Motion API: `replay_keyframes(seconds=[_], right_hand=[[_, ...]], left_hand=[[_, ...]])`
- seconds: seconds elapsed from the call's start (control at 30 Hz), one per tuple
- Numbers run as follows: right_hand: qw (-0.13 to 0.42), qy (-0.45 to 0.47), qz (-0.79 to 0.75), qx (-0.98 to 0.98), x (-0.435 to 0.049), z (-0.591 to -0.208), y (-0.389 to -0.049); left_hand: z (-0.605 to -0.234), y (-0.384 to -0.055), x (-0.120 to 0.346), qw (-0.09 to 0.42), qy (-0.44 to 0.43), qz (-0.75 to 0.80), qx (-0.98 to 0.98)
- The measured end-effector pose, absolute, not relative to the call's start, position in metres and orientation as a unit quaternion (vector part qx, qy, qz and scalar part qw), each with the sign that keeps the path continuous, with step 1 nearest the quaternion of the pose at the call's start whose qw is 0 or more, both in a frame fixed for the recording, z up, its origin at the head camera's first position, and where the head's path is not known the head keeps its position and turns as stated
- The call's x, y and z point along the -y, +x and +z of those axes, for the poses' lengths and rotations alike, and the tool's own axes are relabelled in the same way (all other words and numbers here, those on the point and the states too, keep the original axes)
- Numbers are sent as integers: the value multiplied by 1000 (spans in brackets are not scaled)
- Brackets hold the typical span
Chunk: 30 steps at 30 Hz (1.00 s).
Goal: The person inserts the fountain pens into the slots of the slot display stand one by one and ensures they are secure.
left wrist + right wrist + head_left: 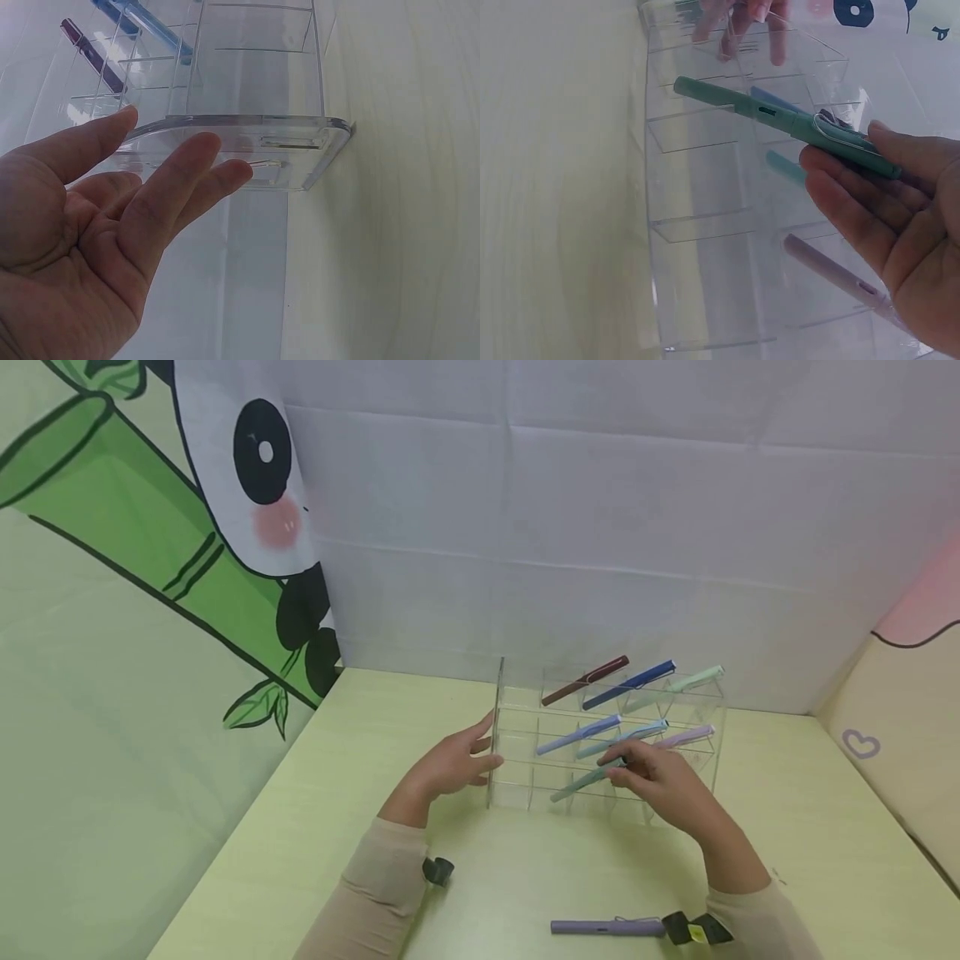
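My right hand pinches the clip end of a green pen between thumb and fingers. The pen slants across the lowest tier of a clear acrylic pen rack, its far end pointing left; whether it rests on a divider I cannot tell. At the rack's left side panel, my left hand has its fingers extended against or close by the panel, holding nothing. On the top tier lie a dark red pen, a dark blue pen and a pale green pen.
The middle tier carries a periwinkle pen, a light blue pen and a pinkish-lilac pen. A purple pen lies on the pale table near my right sleeve. Behind the rack hangs a white cloth backdrop.
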State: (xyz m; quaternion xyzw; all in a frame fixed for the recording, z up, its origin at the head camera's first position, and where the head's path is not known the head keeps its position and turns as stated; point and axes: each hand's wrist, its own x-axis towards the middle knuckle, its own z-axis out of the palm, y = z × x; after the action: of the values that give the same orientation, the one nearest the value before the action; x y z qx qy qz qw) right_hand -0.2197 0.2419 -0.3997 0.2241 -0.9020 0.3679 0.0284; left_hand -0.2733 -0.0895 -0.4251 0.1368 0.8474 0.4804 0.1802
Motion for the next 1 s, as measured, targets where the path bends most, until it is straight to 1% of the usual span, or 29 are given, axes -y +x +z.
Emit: replay_keyframes(seconds=[0.23,0.43,0.73,0.87,1.0], right_hand=[[-18,244,392,887,-240,-414,-227],[-37,243,385,889,-238,-419,-228],[-45,248,380,890,-239,-421,-230],[-50,255,362,895,-242,-415,-228],[-18,248,318,915,-259,-389,-212]], left_hand=[[-425,-274,89,179,141,485,-844],[-426,-275,88,178,140,483,-846],[-423,-273,90,175,133,484,-847],[-422,-272,91,177,136,491,-842],[-427,-275,91,182,146,496,-836]])
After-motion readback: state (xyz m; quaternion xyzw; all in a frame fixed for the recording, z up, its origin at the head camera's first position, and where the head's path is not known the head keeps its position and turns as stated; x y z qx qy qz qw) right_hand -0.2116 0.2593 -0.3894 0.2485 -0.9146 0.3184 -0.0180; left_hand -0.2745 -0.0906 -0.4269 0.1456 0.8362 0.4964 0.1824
